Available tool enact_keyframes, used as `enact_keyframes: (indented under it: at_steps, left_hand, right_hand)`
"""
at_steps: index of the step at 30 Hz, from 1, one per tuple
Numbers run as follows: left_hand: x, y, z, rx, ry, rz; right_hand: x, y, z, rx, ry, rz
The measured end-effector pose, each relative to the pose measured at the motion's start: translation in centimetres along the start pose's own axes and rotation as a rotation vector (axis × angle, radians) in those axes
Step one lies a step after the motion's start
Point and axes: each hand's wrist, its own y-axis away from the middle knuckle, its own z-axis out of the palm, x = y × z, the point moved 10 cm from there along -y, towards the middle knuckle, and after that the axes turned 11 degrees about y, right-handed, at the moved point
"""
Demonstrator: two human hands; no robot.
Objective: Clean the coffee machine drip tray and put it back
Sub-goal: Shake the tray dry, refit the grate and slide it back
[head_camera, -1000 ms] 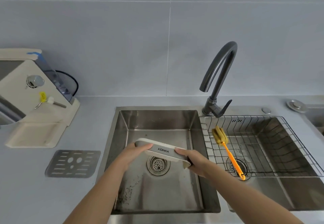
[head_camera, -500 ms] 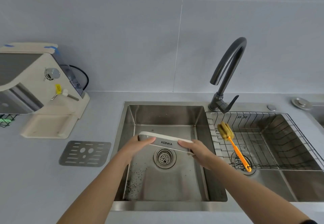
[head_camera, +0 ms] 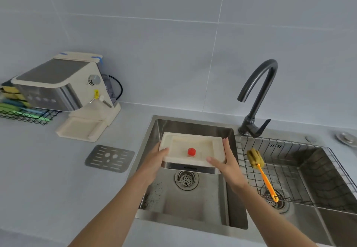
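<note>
We hold the cream drip tray (head_camera: 193,151) level and open side up over the left sink basin (head_camera: 193,206), above the round drain strainer (head_camera: 186,179). A small red float (head_camera: 191,151) stands in the middle of the tray's hollow, and a grey band with dark lettering, too blurred to read, runs along its near edge. Our left hand (head_camera: 154,161) grips the tray's left end, thumb on the rim and fingers (head_camera: 164,151) curled beneath; our right hand (head_camera: 226,161) clamps the right end, thumb laid over the near corner and the rest against the side wall. Dark specks lie scattered on the basin floor at the near left. To the right, a wire rack (head_camera: 293,171) sits in the second basin with a yellow sponge brush (head_camera: 260,167) on an orange handle lying in it, and the dark curved faucet (head_camera: 255,100) rises behind. On the grey table (head_camera: 58,188) to the left lies the perforated metal grate (head_camera: 109,158), and beyond it stands the coffee machine (head_camera: 77,100), its base platform bare, with a wire basket of sponges (head_camera: 21,109) behind it.
</note>
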Motion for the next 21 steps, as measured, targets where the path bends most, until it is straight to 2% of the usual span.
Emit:
enact_keyframes:
  at_steps: [6, 14, 21]
  left_hand:
    - [-0.4, 4.6, -0.8, 0.022, 0.000, 0.058]
    - [-0.7, 8.6, -7.1, 0.120, -0.082, 0.035]
    - [-1.2, 8.7, -15.1, 0.113, -0.154, 0.001]
  right_hand:
    - [2.2, 2.2, 0.9, 0.039, -0.115, 0.120]
    - [0.9, 3.3, 6.7, -0.059, -0.037, 0.098]
    - [0.2, 2.6, 14.4, -0.094, 0.062, 0.119]
